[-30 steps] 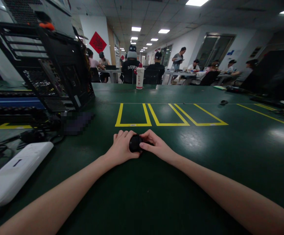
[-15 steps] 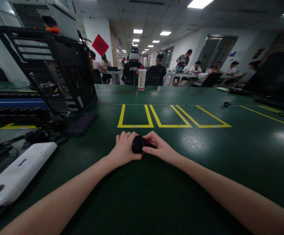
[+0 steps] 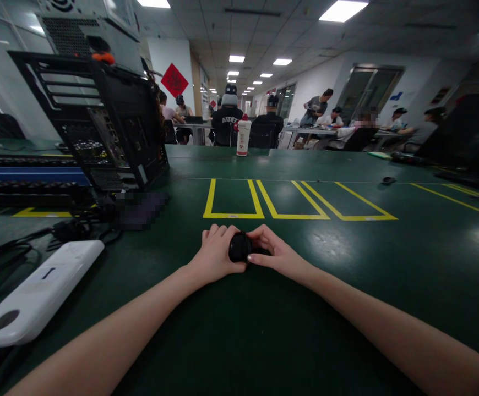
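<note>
A small black rounded object [image 3: 238, 248], glossy on its near face, sits between my two hands, low over the green table [image 3: 260, 330]. What kind of thing it is, I cannot make out. My left hand [image 3: 215, 251] is closed round its left side, thumb at the near edge and fingers on the far side. From the right, my right hand [image 3: 276, 252] grips it with bent fingers and thumb. Its right part is partly hidden by those fingers.
Yellow tape outlines [image 3: 233, 215] mark the table beyond my hands. A black computer case [image 3: 128, 118], cables and a white power bank-like device [image 3: 43, 289] stand at left. A white cup [image 3: 243, 137] and a small black ring-like item [image 3: 388, 180] are farther back. Several people sit beyond.
The view has swung slightly, so everything appears a little farther right and lower. Both hands keep their hold on the black object, with little other visible difference.
</note>
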The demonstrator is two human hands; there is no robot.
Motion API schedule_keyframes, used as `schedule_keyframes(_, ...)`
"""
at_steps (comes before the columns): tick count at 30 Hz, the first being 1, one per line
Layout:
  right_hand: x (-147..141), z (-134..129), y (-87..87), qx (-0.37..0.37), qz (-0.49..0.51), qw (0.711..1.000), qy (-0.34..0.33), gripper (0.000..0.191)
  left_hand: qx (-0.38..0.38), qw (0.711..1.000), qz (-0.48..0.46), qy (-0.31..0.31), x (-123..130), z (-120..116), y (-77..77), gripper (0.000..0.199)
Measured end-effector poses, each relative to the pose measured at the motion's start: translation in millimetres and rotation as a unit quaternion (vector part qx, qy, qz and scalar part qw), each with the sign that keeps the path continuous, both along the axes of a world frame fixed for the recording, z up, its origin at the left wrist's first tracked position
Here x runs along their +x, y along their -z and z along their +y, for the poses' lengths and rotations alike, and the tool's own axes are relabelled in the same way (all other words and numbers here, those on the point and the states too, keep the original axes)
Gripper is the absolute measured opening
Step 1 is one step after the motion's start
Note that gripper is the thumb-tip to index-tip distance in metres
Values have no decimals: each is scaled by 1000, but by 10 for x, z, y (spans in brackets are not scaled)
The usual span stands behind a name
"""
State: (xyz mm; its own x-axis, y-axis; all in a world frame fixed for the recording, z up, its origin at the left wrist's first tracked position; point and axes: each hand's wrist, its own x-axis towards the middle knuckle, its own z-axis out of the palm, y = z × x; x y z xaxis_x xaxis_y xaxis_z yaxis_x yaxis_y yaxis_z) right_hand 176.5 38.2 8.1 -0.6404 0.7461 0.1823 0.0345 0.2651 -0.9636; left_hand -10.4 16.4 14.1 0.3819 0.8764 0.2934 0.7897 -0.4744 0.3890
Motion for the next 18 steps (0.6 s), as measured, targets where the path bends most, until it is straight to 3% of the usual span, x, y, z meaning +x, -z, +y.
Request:
schedule_keyframes(5,-46,8,41,-21,22,999,35,18,16,1000,6,-6,7,12,23,50)
schedule_keyframes(8,-57,5,43,-27,7,998,50,24,1,1000,9,3,4,-6,-19,49)
schedule_keyframes(18,-2,17,13,-22,21,1000,-3,30,27,1000,9,-10,14,29,50,50)
